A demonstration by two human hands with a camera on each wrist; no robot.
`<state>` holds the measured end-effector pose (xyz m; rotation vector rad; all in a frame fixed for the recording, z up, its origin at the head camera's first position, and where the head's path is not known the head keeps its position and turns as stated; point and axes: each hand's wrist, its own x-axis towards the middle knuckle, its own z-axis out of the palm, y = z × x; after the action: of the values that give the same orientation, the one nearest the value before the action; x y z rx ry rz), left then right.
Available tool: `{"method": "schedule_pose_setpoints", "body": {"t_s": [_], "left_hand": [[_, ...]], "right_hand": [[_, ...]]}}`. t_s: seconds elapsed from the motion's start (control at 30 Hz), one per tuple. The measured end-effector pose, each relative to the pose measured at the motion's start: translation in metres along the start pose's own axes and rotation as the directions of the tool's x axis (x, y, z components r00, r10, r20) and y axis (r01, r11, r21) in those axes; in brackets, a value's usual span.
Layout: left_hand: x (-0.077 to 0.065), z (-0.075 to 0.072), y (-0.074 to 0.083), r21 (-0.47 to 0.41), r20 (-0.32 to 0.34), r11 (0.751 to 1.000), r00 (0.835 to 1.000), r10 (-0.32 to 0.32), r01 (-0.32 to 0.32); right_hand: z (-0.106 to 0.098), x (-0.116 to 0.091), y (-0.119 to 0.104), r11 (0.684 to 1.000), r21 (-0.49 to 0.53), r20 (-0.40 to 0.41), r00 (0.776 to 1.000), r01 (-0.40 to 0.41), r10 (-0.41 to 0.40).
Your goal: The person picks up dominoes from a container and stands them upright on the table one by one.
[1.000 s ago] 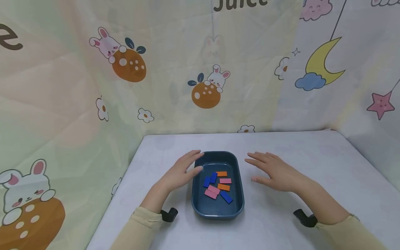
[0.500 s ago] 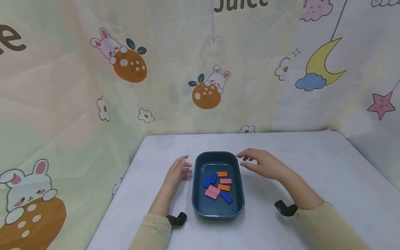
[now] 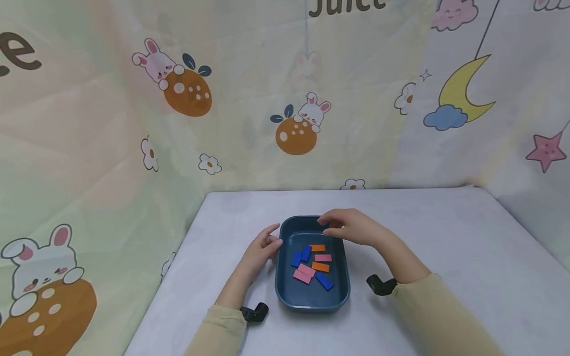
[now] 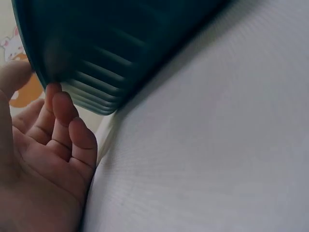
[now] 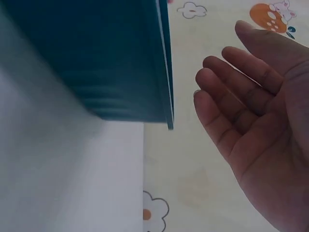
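A dark blue rectangular tray (image 3: 311, 301) sits on the white table with several small flat rectangular pieces inside. Among them are an orange piece (image 3: 320, 267), a blue piece (image 3: 324, 281) and a pink piece (image 3: 323, 258). At the tray's left wall, my left hand (image 3: 258, 254) pinches the rim; in the left wrist view its thumb (image 4: 17, 75) is at the rim and its fingers lie against the ribbed outer side. My right hand (image 3: 356, 227) hovers over the tray's far right corner, fingers loosely bent and holding nothing. The right wrist view shows its palm apart from the tray wall (image 5: 120, 72).
The white table (image 3: 423, 217) reaches back to a printed cloth backdrop (image 3: 245, 99) with rabbits, flowers and a moon. Another cloth side (image 3: 111, 207) rises at the left. A black wrist camera (image 3: 255, 312) is strapped to the left wrist, and another camera (image 3: 380, 285) to the right.
My right hand has moved left from beside the tray to over its far right corner. My left hand drew back from over the tray, then came to its left rim. The pieces stayed put.
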<state>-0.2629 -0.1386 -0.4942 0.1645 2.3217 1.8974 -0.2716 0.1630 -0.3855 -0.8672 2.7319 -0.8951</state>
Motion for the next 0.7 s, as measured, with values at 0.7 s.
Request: {"method": "schedule_pose_setpoints", "body": {"t_s": [0.7], "left_hand": [[-0.001,0.001,-0.002,-0.01,0.034,0.999,0.999,0.034,-0.034]], "right_hand": [[0.023,0.048,-0.017,0.996,0.002,0.203,0.975,-0.089,0.087]]}}
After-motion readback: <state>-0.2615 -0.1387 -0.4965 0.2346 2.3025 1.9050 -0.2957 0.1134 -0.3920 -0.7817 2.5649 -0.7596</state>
